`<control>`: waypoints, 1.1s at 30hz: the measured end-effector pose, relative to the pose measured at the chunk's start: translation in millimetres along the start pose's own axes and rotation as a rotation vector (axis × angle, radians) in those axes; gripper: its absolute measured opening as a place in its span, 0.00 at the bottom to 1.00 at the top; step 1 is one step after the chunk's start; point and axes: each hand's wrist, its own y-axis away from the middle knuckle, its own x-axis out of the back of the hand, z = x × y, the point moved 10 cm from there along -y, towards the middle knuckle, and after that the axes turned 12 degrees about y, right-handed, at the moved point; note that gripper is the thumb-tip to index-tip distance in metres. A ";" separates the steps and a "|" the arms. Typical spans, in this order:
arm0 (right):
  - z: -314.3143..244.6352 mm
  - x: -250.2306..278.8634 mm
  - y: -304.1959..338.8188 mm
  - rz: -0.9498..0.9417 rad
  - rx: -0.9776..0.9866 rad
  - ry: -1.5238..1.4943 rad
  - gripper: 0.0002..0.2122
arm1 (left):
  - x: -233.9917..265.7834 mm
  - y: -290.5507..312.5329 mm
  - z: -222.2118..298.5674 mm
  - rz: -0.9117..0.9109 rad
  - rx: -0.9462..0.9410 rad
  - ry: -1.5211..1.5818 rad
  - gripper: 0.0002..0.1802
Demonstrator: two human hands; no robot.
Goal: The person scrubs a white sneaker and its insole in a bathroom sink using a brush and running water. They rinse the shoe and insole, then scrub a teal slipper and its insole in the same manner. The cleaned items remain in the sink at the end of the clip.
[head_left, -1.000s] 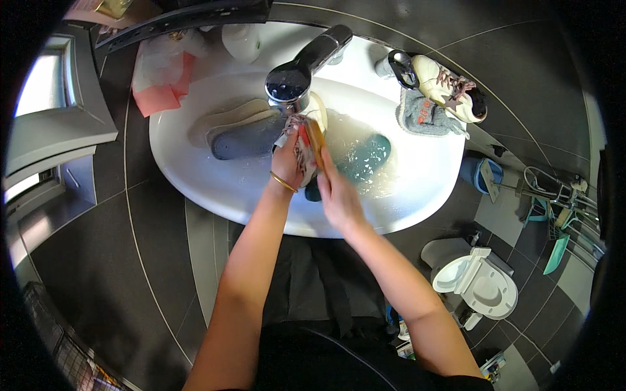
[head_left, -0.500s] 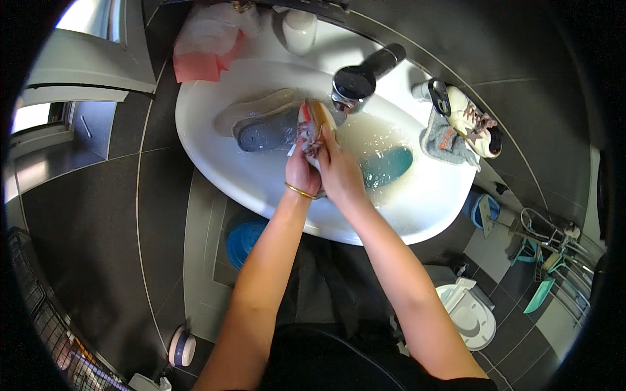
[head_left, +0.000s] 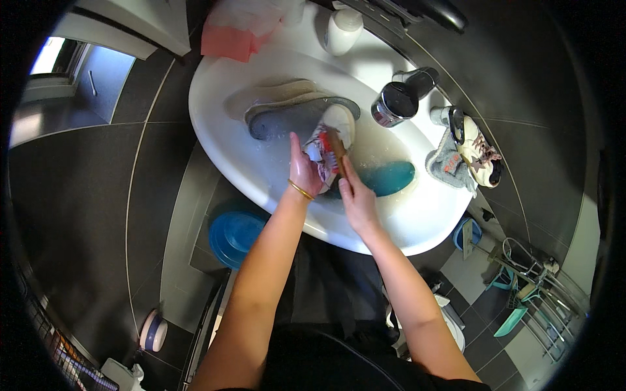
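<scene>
Shoe [head_left: 342,120] is lying in the left hand [head_left: 305,173], apparently gripped underneath; the right hand [head_left: 360,204] is holding a brush [head_left: 336,143] against it.

The faucet [head_left: 396,101] stands right of the held shoe [head_left: 340,120].

Left arm [head_left: 264,274]: extended forward and slanted inward, bent only slightly at the elbow.
Right arm [head_left: 407,287]: extended forward and angled inward to meet it.
Left hand [head_left: 305,173]: held with one digit raised at the outer side; the other fingers are mostly hidden.
Right hand [head_left: 360,202]: fingers curled into a grip.
Spacing: hands held near each other, the left placed slightly farther forward.
</scene>
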 end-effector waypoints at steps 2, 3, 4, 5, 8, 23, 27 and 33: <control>9.4 11.6 -17.0 0.238 0.157 -0.039 0.24 | -12.5 -0.3 -1.8 -0.055 -0.040 -0.051 0.46; 4.1 19.5 -19.1 0.353 0.236 -0.064 0.25 | -15.7 -0.6 -0.9 -0.079 -0.063 -0.081 0.45; 13.3 9.1 -23.5 0.261 0.181 -0.195 0.24 | -19.8 -0.6 -4.0 -0.116 -0.057 -0.034 0.43; 21.8 -2.1 -26.8 0.176 0.115 -0.322 0.24 | -24.0 1.5 -6.0 -0.165 -0.032 -0.004 0.41; 19.6 -17.4 -21.6 0.093 0.070 -0.493 0.20 | -30.8 7.5 -12.7 -0.268 0.039 0.045 0.34; 18.4 39.0 -37.7 0.147 0.168 -0.247 0.16 | 22.2 9.4 0.6 0.109 -0.111 -0.778 0.15; -23.6 27.6 -77.1 -0.139 0.324 -0.440 0.17 | 32.0 8.4 -3.0 0.122 -0.035 -0.854 0.14; -28.1 4.6 -92.3 -0.420 0.327 -0.491 0.17 | 14.7 6.4 -27.4 -0.013 0.011 -0.080 0.22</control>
